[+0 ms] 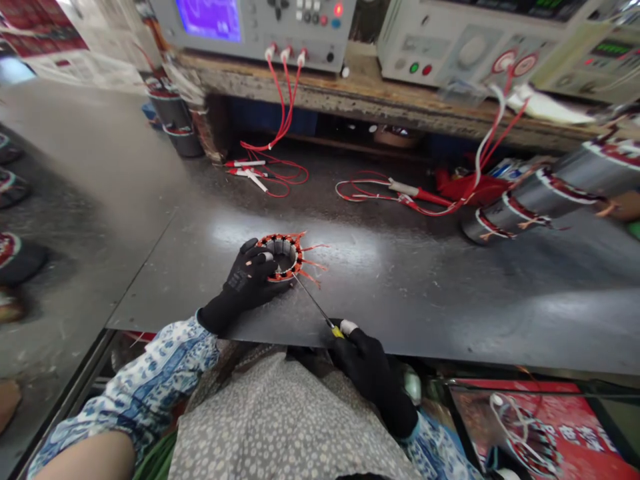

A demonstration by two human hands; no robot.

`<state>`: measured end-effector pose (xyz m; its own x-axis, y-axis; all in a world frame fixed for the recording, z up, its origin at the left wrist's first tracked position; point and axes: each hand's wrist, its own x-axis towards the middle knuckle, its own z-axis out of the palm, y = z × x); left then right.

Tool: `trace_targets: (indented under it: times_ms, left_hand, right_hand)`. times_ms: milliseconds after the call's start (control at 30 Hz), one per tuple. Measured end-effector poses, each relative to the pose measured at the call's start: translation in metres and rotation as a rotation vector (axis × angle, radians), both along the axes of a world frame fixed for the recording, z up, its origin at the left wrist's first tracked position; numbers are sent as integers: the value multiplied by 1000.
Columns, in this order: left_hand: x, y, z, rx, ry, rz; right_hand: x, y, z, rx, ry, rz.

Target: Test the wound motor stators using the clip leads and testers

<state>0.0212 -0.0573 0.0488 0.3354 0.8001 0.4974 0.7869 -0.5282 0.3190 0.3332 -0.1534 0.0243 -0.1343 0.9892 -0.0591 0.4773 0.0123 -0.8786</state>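
On the metal table sits a ring-shaped motor stator (299,255) with orange-red windings and several loose wire ends on its right side. My left hand (253,273), in a black glove, is closed around the stator's left side, with the fingers reaching over its rim. Low at the table's front edge, my right hand (367,357) grips the yellow handle of a screwdriver (320,309). Its thin metal shaft slants up and left, and the tip meets the stator's lower right rim. Most of the handle is hidden in the glove.
Red test leads (257,175) lie behind the stator; a red probe (425,195) lies further right. Stacked stators (565,183) lean at the right. Test instruments (300,30) stand on a wooden shelf (320,90). An open drawer (560,413) holds another wound part.
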Motion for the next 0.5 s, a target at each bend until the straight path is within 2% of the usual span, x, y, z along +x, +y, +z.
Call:
trace_targets:
  times_ms: [133, 233, 333, 400, 433, 500]
  left_hand:
    - [0, 0, 2, 21, -6, -5]
    - [2, -1, 10, 38, 25, -7]
    - [5, -1, 17, 26, 84, -45]
    - [7, -1, 18, 3, 120, -62]
    - [9, -1, 18, -8, 134, -56]
    - [12, -3, 18, -33, 163, -26]
  right_hand:
    - [4, -4, -5, 147, -130, 15]
    - [4, 2, 3, 236, -256, 87]
    - [-4, 16, 15, 246, -309, 140]
    - [-18, 25, 26, 178, -210, 111]
    - [-27, 27, 32, 89, -119, 97]
    - [-46, 27, 48, -233, 159, 85]
